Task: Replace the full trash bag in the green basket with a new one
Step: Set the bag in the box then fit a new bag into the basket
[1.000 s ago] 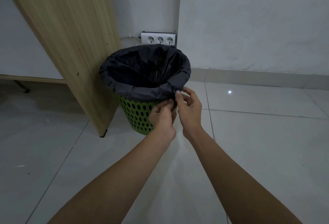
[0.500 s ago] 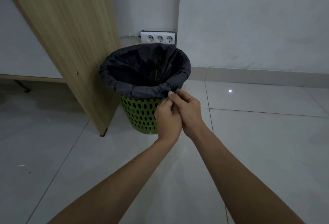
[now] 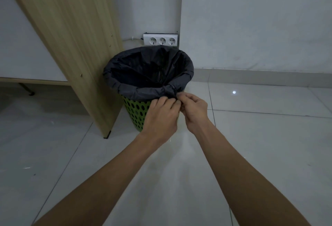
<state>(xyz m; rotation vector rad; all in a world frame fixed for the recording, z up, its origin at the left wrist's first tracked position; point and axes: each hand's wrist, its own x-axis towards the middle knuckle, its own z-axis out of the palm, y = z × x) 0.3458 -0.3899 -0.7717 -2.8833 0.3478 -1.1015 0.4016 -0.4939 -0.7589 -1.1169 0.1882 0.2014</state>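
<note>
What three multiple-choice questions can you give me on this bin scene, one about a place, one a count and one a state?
1. Where is the power strip? A against the wall behind the green basket; B flat on the floor tiles; C inside the basket.
2. How many sockets does it show? A two; B three; C five.
3. What are the left hand and right hand doing? A pinching the trash bag at its knot; B lying flat on the floor; C lifting the basket.
Answers: 1 A, it sits at the wall beyond the basket; 2 B, three round sockets in a row; 3 A, both hands close on gathered black plastic.
</note>
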